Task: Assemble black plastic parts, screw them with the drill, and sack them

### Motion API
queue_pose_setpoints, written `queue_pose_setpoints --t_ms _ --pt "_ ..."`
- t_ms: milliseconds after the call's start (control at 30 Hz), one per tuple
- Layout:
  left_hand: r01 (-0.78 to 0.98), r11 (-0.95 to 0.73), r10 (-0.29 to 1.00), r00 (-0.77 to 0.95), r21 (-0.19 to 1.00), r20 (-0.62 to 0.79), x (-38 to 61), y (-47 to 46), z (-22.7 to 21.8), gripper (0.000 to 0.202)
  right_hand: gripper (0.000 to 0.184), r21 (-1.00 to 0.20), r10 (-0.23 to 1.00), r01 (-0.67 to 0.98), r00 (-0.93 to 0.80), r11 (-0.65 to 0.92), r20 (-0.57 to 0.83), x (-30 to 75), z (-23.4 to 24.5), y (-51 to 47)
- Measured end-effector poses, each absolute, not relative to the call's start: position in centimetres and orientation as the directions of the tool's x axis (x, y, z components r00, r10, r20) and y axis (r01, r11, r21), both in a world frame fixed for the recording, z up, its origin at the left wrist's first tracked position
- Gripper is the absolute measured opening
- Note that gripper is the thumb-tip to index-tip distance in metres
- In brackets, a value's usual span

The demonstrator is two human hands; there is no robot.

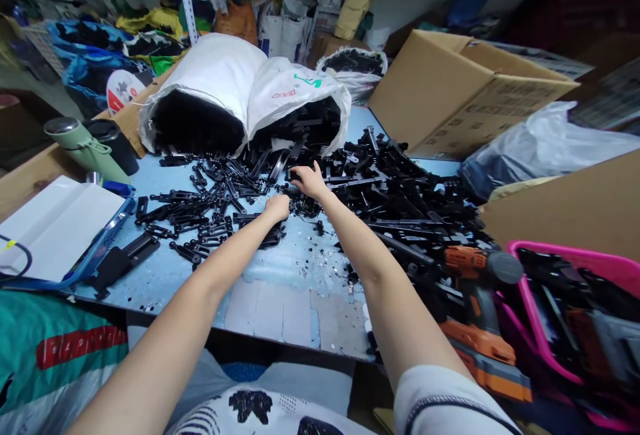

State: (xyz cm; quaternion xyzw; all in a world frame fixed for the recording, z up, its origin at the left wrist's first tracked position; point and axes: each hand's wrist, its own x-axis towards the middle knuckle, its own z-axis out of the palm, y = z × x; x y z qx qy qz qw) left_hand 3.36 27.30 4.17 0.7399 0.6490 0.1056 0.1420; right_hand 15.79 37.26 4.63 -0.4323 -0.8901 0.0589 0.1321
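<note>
Both arms reach far out over a blue table [280, 268] strewn with black plastic parts. My left hand [277, 207] is curled into a fist among the parts; what it holds is hidden. My right hand [309, 180] rests with fingers bent down on the big heap of black parts [395, 188], fingertips pressed into the pieces near the mouth of a white sack [295, 98]. A smaller scatter of flat black strips [200, 211] lies left of the left hand.
A second white sack [210, 81] of black parts lies at the back. Cardboard boxes [450, 88] stand at the right rear. An orange cordless drill [475, 288] and a pink basket [565, 315] sit at the right. A green flask [85, 148] and white tray [55, 221] are at left.
</note>
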Motion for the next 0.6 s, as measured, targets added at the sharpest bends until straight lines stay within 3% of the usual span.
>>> queue_pose_setpoints --t_ms 100,233,300,367,467,600 --pt "0.924 -0.071 0.997 0.074 0.375 0.005 3.3 27.8 3.5 0.021 0.042 -0.594 0.828 0.578 -0.421 0.56 0.371 15.5 6.3 35.4" --pt "0.855 -0.001 0.989 -0.074 0.518 0.125 2.0 25.7 4.6 0.037 0.053 -0.909 0.921 0.244 -0.283 0.339 0.268 15.5 7.6 30.0" --pt "0.754 -0.081 0.978 -0.065 0.652 0.197 1.2 23.3 5.7 0.046 0.057 -0.968 0.961 0.147 -0.217 0.203 0.169 15.5 7.7 26.6" --pt "0.65 -0.217 0.961 0.013 0.728 0.275 0.4 20.1 6.7 0.041 0.06 -0.99 0.98 0.083 -0.178 0.111 0.095 15.5 7.5 23.2" --pt "0.557 -0.344 0.931 0.099 0.756 0.35 -0.4 14.8 7.5 0.033 0.062 -1.0 0.974 0.018 -0.227 0.022 0.017 15.1 7.0 18.6" --pt "0.568 -0.304 0.94 0.051 0.765 0.336 -0.9 9.7 7.5 0.04 0.058 -0.999 0.93 0.027 -0.368 0.039 0.026 14.8 6.8 14.4"
